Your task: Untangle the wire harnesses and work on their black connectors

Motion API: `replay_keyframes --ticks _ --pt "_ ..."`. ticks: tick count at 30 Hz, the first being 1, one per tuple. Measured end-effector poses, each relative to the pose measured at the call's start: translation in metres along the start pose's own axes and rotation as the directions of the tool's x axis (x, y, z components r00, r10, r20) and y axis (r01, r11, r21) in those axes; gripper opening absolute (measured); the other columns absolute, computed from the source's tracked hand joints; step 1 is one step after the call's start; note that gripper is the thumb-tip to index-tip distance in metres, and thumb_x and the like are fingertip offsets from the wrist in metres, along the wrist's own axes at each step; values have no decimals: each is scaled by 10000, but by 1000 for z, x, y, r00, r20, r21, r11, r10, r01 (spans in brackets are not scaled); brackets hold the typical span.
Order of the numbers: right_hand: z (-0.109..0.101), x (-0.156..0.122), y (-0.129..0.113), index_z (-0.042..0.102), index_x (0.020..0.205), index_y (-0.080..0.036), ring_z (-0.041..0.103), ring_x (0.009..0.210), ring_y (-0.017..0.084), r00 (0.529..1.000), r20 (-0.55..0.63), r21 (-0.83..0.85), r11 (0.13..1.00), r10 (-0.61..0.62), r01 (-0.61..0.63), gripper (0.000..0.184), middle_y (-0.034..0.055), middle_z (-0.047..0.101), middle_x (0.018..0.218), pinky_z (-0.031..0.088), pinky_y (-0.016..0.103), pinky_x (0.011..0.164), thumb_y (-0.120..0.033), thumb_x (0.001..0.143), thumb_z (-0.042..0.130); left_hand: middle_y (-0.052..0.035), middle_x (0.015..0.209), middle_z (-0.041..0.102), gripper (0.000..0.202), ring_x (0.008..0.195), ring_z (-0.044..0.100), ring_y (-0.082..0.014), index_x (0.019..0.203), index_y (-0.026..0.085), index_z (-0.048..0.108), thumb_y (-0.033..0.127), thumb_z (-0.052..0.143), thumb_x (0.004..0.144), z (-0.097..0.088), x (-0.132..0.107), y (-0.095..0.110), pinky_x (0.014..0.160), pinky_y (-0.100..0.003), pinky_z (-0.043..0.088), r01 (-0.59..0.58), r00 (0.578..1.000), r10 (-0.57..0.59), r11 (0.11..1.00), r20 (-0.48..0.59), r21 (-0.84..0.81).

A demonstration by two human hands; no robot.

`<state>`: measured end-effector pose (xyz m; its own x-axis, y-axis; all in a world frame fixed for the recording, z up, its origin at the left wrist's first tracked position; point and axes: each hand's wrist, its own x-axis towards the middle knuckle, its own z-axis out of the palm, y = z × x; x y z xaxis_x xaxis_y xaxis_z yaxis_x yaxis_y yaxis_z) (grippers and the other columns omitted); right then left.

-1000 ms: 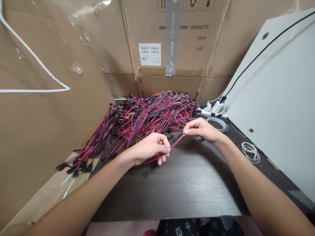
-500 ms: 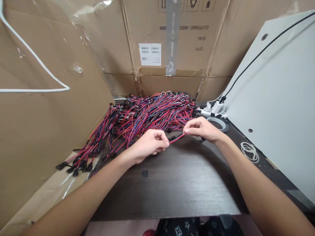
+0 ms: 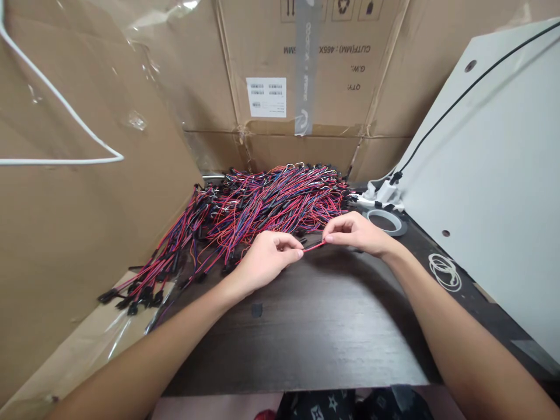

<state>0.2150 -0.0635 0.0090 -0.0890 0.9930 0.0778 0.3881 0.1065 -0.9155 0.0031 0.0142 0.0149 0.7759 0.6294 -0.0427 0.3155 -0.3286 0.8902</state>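
A thin red and black wire cable point(image 3: 313, 247) spans the short gap between my hands, just above the dark table. My left hand point(image 3: 273, 256) pinches one part of it between thumb and fingertips. With thumb and forefinger, my right hand point(image 3: 350, 232) grips the cable a little to the right. Behind both hands lies a large heap of red, blue and black wires point(image 3: 280, 198) with black connectors. More bundled wires point(image 3: 170, 251) spill to the left, ending in black connectors point(image 3: 140, 296). The cable's ends are hidden by my fingers.
A roll of grey tape point(image 3: 385, 222) lies right of my right hand, near a white power plug point(image 3: 387, 191). Further right is a coiled white cord point(image 3: 445, 272). Cardboard point(image 3: 332, 105) stands behind and at left; a white panel point(image 3: 490, 175) rises at right.
My right hand has shifted slightly left and down along the cable, narrowing the gap between the hands. The black piece beside the cable now shows less.
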Motion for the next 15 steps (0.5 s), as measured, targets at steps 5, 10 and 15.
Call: replay_keyframes --ticks 5,10,15 --pt "9 0 -4 642 744 -116 493 549 101 994 100 -35 999 30 -27 174 11 568 616 370 230 542 -287 753 610 12 568 542 132 523 445 -80 731 110 668 224 601 736 1 0 2 517 -201 332 -1 1000 1 999 -3 37" --pt "18 2 -5 675 756 -113 484 550 104 989 142 -100 995 41 -27 181 16 580 604 364 226 541 -262 765 574 15 558 531 104 510 426 -77 722 113 655 186 581 730 3 -1 1 501 -193 320 11 1000 -11 996 1 84" --pt "20 3 -4 670 757 -107 467 537 101 986 154 -123 992 56 -37 183 15 572 599 357 221 524 -254 766 561 4 582 562 99 514 449 -82 709 122 649 181 570 720 5 -1 -2 508 -194 339 -29 1000 29 991 1 134"
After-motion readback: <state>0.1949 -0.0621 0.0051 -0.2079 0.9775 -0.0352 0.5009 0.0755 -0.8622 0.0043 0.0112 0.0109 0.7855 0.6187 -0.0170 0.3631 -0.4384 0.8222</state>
